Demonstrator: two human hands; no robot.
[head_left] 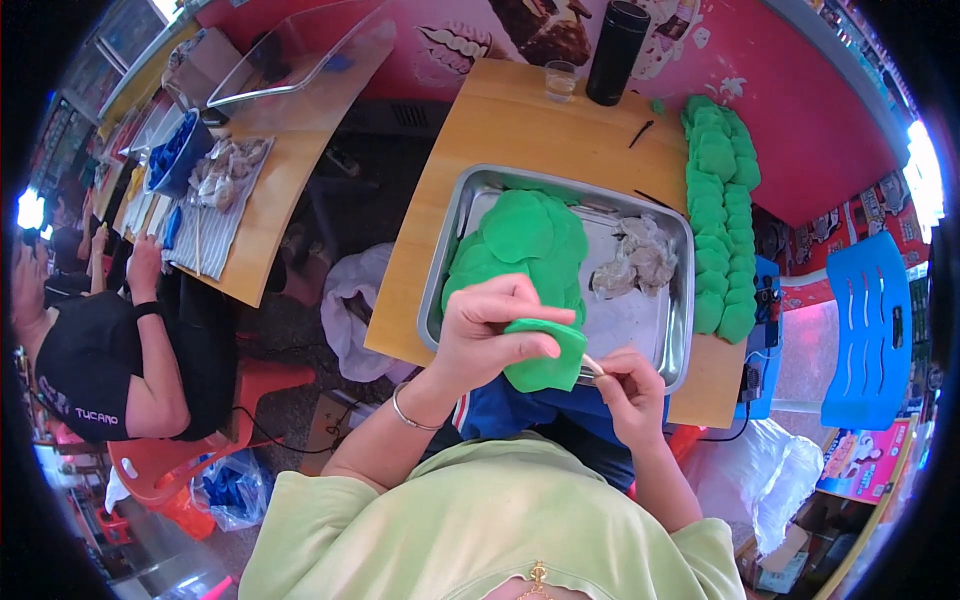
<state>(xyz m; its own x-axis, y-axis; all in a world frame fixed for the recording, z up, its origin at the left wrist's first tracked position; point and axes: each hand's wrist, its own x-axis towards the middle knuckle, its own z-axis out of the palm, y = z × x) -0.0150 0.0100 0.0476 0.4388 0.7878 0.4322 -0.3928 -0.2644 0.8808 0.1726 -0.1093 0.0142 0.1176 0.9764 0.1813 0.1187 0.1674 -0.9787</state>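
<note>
My left hand point(490, 330) pinches a flat, rounded green piece point(548, 368) between thumb and fingers, above the near edge of a metal tray point(684, 300). My right hand point(632, 395) is closed on a thin, pale stick-like tool point(593, 366), whose far end meets the right edge of that piece. The material of the green piece is hard to tell. A heap of similar green pieces point(520, 235) fills the tray's left side. On its right side lies a crumpled brownish-grey clump point(637, 260).
Overlapping green pieces point(712, 225) line the table's right edge. At the back stand a black bottle point(617, 55) and a clear glass point(560, 82). A blue chair point(868, 330) is to the right. Another person point(100, 370) sits at a table on the left.
</note>
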